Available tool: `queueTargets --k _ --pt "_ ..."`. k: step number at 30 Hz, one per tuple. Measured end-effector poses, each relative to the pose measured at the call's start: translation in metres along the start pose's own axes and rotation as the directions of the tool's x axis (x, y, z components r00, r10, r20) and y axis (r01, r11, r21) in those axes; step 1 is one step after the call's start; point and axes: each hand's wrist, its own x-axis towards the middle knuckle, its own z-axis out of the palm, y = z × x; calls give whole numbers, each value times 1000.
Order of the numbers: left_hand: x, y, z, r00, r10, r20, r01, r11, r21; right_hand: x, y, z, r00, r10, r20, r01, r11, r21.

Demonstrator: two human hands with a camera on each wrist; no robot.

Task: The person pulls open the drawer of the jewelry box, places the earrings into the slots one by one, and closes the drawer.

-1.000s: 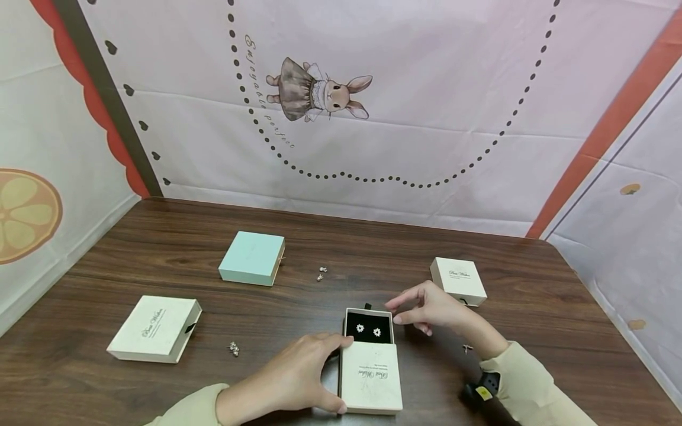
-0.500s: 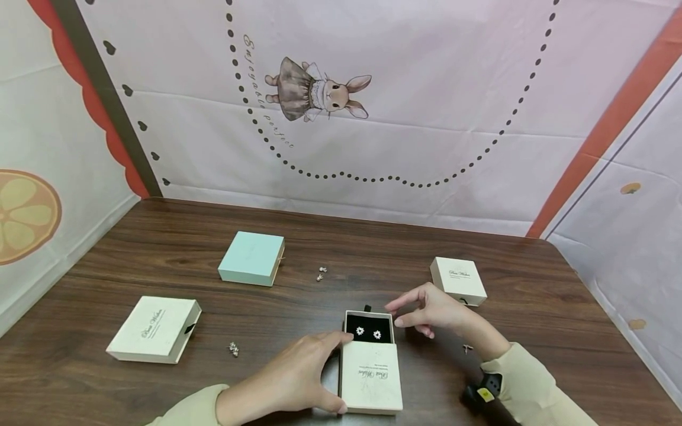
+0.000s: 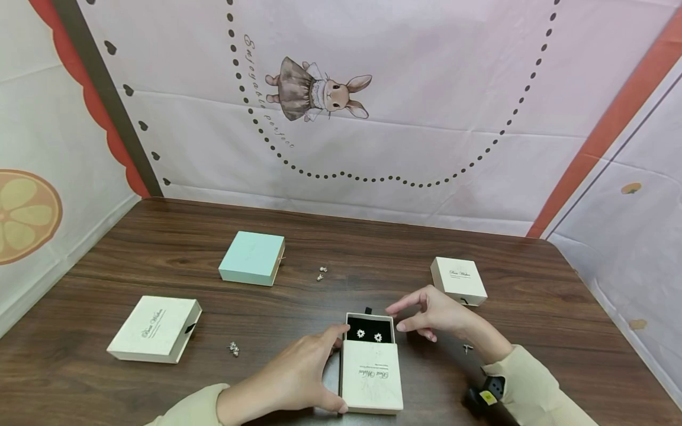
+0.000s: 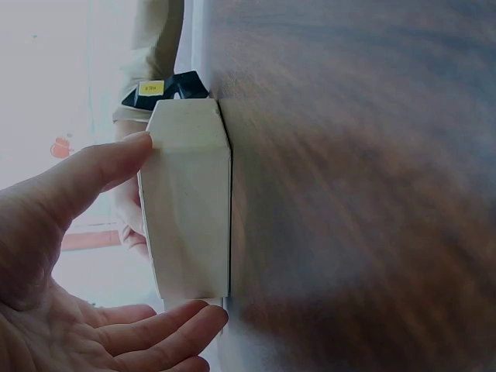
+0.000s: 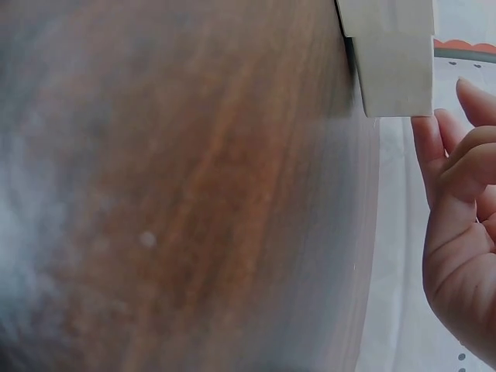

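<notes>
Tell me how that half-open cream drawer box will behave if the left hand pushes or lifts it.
The drawer box looks like thin card, so probably light and apt to skid on the smooth wooden table. Its tray sits part-way out, so it may slide further. The left hand grips the sleeve only; tilting could spill the earrings.

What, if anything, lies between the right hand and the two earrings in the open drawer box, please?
Nothing visible does. The right hand hovers just right of the drawer box, whose tray is slid out, so the earrings lie uncovered on the black insert. The left hand holds the box's sleeve from the opposite side.
</notes>
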Motion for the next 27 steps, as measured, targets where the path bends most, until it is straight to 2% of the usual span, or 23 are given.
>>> queueTargets --k 7,14,27 --pt "0 0 0 1000 -18 10 18 1000 -3 -2 -1 0 1000 -12 21 12 1000 9" --pt "1 -1 0 1000 10 4 -10 1000 13 -3 -1 1 999 -20 37 20 1000 0" --pt "2 0 0 1000 -2 9 2 1000 27 -7 2 1 997 -41 72 39 999 21"
